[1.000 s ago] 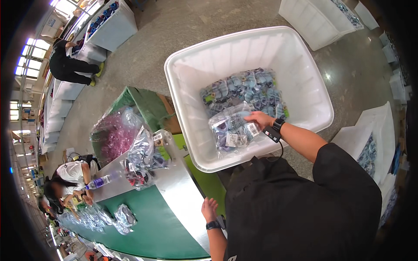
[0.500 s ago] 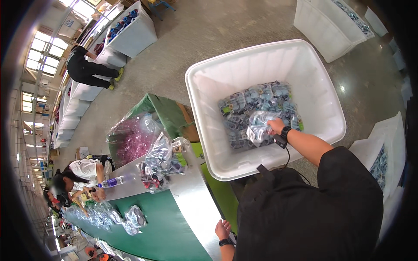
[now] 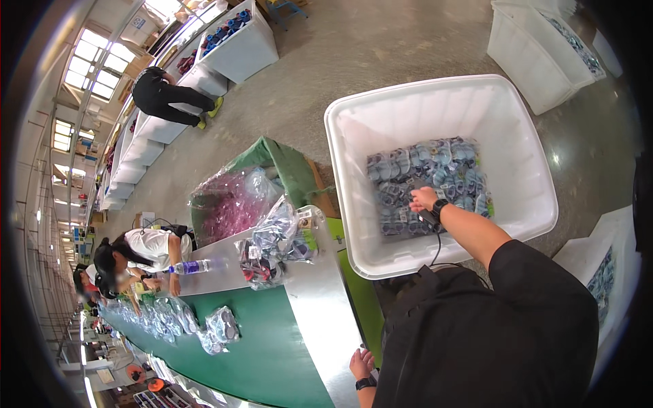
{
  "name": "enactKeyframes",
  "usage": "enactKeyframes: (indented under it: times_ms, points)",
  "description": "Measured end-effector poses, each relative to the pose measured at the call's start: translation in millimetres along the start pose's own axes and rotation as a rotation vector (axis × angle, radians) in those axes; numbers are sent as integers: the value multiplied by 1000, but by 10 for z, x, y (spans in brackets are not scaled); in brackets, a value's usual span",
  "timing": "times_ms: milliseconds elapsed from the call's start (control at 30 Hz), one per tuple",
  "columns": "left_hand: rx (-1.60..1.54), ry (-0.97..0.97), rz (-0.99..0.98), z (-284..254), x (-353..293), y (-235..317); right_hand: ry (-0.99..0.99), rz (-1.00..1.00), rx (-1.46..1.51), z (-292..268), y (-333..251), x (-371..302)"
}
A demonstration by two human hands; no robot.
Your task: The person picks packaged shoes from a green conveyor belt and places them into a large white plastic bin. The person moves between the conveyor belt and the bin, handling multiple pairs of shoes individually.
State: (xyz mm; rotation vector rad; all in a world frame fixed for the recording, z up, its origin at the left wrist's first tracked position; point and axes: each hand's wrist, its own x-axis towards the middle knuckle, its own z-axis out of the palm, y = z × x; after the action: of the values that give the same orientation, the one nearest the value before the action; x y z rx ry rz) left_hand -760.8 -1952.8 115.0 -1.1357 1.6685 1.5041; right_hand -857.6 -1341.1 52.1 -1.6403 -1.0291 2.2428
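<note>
My right hand (image 3: 423, 200) is over the inside of a large white plastic bin (image 3: 360, 255), fingers loosely curled and apart, with no packet in it. Beneath it lie rows of clear-bagged blue-grey goods (image 3: 466, 170) that look like footwear. A black box with a cable (image 3: 430, 217) is by my right wrist. At the metal edge of the worktable, my left hand (image 3: 362, 364) hangs low with slightly bent fingers and nothing visible in them. Several bagged items (image 3: 272, 248) are heaped on the metal table end (image 3: 313, 292), left of the bin.
A green-sided box (image 3: 299, 170) holds pink clear wrapping. Bagged goods (image 3: 221, 326) lie on the green belt (image 3: 272, 340). A person in white (image 3: 153, 251) works beside a bottle (image 3: 189, 267); another in black (image 3: 163, 95) bends over white bins (image 3: 241, 54). More bins (image 3: 530, 68) stand right.
The clear-bagged packet in my right hand has been let go into the bin. The whole view has shifted, with the bin and table now farther right in it.
</note>
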Motion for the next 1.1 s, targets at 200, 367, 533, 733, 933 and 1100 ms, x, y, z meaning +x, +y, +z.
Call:
enactKeyframes:
  times_ms: [200, 367, 533, 733, 933, 1100]
  points:
    - [-44, -78, 41, 7, -46, 85, -182, -71, -436, -946, 770, 301]
    - [31, -51, 186, -192, 167, 507, -84, 109, -300, -1428, 909, -31]
    - [48, 16, 333, -677, 642, 1108, 128, 181, -278, -1719, 1064, -179]
    - [204, 182, 587, -1320, 1416, 2030, 149, 260, -185, -1706, 994, -556]
    - [420, 377, 791, -1716, 2102, 3089, 158, 149, -200, -1649, 1107, -1291]
    - [688, 621, 928, -2136, 2559, 3831, 196, 99, -253, -1560, 1249, -1934]
